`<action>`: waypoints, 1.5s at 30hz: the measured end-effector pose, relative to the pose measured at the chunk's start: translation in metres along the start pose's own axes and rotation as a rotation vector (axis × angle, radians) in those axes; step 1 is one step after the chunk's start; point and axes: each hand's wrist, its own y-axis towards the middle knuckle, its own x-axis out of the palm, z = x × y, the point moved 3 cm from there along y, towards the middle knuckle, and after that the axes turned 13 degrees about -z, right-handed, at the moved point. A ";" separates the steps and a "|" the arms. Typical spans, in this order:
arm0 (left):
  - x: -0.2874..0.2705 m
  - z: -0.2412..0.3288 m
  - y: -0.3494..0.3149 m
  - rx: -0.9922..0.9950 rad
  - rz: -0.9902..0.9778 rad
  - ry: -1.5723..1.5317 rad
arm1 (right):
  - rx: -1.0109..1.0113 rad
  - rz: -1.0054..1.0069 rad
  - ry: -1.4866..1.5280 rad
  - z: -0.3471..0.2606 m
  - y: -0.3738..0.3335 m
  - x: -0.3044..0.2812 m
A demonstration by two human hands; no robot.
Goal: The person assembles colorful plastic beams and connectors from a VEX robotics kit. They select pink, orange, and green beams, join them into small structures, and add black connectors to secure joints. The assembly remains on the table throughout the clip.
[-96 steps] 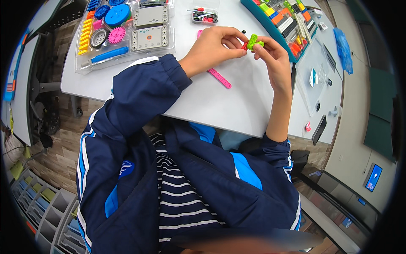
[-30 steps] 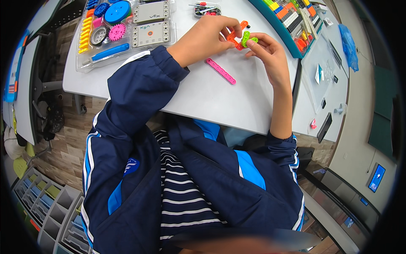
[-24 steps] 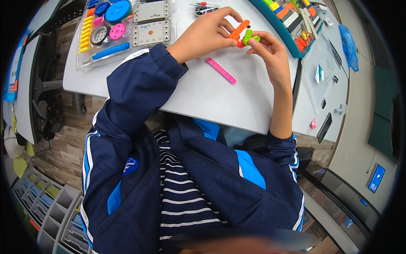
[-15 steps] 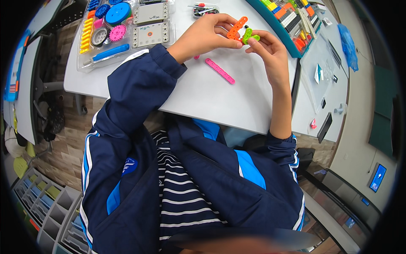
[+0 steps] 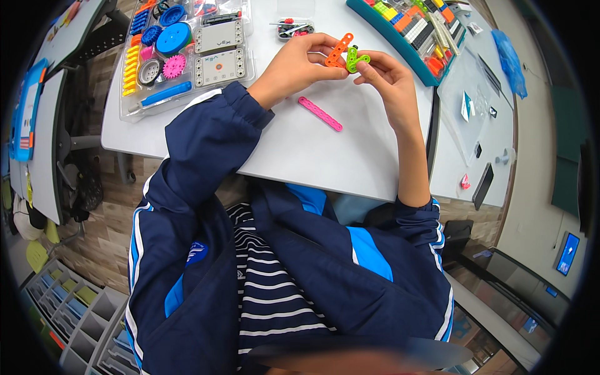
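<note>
Above the white table, my left hand point(image 5: 294, 69) is closed on an orange perforated plastic piece point(image 5: 339, 50) with a bent shape. My right hand point(image 5: 392, 81) pinches a green perforated connector point(image 5: 354, 60) between thumb and fingers. The two pieces sit close against each other; whether they are joined, I cannot tell. A small black pin tops the green connector. On the table below my hands lies a straight pink perforated beam point(image 5: 320, 114), which neither hand touches.
At left stands a clear plastic tray point(image 5: 128, 115) with gears, wheels and grey modules. A small clear box point(image 5: 294, 27) of tiny parts is beyond my left hand. A teal-edged bin point(image 5: 400, 47) of colourful parts stands at far right. The table's near edge point(image 5: 312, 183) runs before my body.
Both hands have shifted slightly left and nearer with the orange and green pieces. The orange piece stands a little more upright. The whole view has also shifted slightly.
</note>
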 end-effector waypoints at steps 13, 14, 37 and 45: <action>-0.003 0.001 -0.001 -0.017 -0.018 -0.029 | 0.052 -0.038 0.079 0.011 0.002 -0.007; -0.003 0.001 -0.002 -0.025 -0.032 -0.088 | 0.057 -0.021 0.085 0.011 0.001 -0.009; 0.011 0.015 -0.006 -0.063 -0.137 -0.180 | 0.058 -0.166 0.094 -0.007 -0.005 -0.017; -0.007 0.020 -0.006 -0.006 0.007 -0.174 | 0.050 -0.207 0.143 -0.010 -0.009 -0.017</action>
